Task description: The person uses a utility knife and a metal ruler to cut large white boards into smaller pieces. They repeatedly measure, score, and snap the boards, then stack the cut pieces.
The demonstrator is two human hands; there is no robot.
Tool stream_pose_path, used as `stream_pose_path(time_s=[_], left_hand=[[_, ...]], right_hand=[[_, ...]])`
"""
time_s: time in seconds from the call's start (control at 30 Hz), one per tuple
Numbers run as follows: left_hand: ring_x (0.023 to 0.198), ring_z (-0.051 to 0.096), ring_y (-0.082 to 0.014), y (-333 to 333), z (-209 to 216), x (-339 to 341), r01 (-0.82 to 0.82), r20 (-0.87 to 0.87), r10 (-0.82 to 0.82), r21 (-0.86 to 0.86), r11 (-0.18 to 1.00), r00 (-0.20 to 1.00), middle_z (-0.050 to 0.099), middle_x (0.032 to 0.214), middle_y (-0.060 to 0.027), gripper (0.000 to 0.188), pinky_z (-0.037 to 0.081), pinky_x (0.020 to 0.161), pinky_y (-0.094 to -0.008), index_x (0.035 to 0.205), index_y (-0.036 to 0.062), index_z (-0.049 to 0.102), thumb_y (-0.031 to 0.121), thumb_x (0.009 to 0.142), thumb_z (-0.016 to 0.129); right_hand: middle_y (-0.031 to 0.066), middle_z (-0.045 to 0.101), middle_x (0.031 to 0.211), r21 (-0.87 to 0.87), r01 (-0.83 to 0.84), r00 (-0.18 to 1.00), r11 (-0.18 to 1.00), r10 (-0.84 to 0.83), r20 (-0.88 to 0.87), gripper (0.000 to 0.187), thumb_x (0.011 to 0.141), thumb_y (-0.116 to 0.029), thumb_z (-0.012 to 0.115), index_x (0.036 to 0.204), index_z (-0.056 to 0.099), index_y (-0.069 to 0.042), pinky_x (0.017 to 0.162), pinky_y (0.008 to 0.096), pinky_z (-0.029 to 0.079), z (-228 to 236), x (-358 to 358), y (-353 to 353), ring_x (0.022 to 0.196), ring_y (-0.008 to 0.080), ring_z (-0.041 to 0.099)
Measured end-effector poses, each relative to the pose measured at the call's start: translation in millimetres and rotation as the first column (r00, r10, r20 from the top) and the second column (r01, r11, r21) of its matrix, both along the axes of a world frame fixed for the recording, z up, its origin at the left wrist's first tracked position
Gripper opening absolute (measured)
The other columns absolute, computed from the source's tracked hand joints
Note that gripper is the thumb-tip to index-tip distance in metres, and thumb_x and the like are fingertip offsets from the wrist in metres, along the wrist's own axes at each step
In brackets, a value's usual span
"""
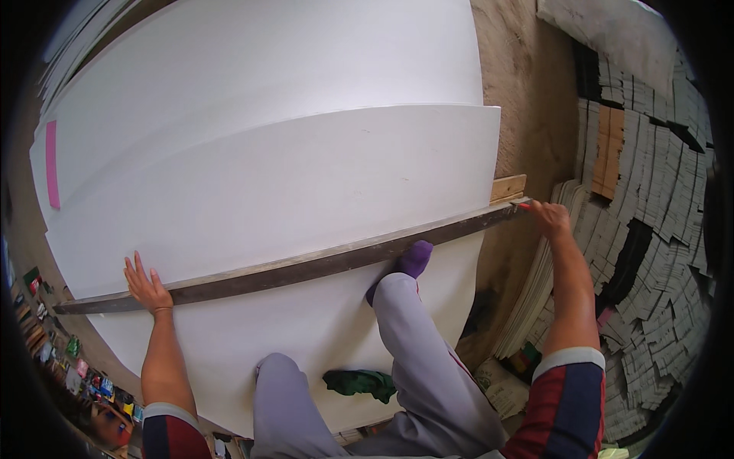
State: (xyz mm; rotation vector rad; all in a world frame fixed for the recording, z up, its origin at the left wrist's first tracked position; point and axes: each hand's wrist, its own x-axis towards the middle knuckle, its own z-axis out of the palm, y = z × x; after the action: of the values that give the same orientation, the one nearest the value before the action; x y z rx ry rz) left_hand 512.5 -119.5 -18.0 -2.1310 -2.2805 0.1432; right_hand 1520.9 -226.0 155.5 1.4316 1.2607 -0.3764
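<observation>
Long bar spanning a white sheet, red tool at its right end

A long, straight bar (283, 277) is lying slantwise across a broad white sheet (306, 183), its right end sitting farther from the person than its left. It is showing a dark brown face and a paler, worn upper edge, and both ends are reaching past the sheet's sides. The sheet is lying flat beneath it, bearing a few small dark marks right of its middle. A slim red tool (523, 205) is resting near the bar's right end, its finer details being too small to tell.
</observation>
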Motion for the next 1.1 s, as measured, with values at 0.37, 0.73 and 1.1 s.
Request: stream_pose_path(time_s=[0.37, 0.73, 1.1], left_hand=[[0.159, 0.025, -0.0422, 3, 11, 29, -0.009, 0.124, 0.006, 0.026, 1.000, 0.992, 0.035, 0.171, -0.0156, 0.067, 0.018, 0.124, -0.0657, 0.162, 0.0234, 0.047, 0.051, 0.101, 0.052], [0.163, 0.013, -0.0410, 2, 25, 47, -0.114, 0.197, 0.140, -0.138, 0.984, 0.970, 0.020, 0.177, -0.0132, 0.065, 0.012, 0.127, -0.0686, 0.165, 0.0325, 0.040, 0.049, 0.102, 0.051], [0.163, 0.012, -0.0433, 2, 31, 41, -0.097, 0.193, 0.137, -0.202, 0.975, 0.972, 0.018, 0.178, -0.0155, 0.068, 0.015, 0.125, -0.0694, 0.167, 0.0316, 0.037, 0.050, 0.103, 0.049]], right_hand=[[0.0209, 0.066, 0.093, 0.763, 0.395, 0.907, 0.512, -0.083, -0.413, 0.023, 0.104, -0.026, 0.064, 0.098, 0.054, -0.006, 0.076, 0.0554, 0.049, -28, -190, 14, 0.092, 0.0447, 0.065], [0.0117, 0.067, 0.095, 0.577, 0.393, 0.767, 0.716, 0.091, -0.636, 0.009, 0.098, -0.016, 0.064, 0.101, 0.058, -0.011, 0.077, 0.0538, 0.052, -83, -553, 72, 0.091, 0.0373, 0.066], [0.0067, 0.066, 0.097, 0.571, 0.524, 0.619, 0.633, 0.177, -0.765, 0.011, 0.089, -0.010, 0.064, 0.099, 0.060, -0.013, 0.077, 0.0492, 0.051, -142, -712, 101, 0.092, 0.0334, 0.064]])
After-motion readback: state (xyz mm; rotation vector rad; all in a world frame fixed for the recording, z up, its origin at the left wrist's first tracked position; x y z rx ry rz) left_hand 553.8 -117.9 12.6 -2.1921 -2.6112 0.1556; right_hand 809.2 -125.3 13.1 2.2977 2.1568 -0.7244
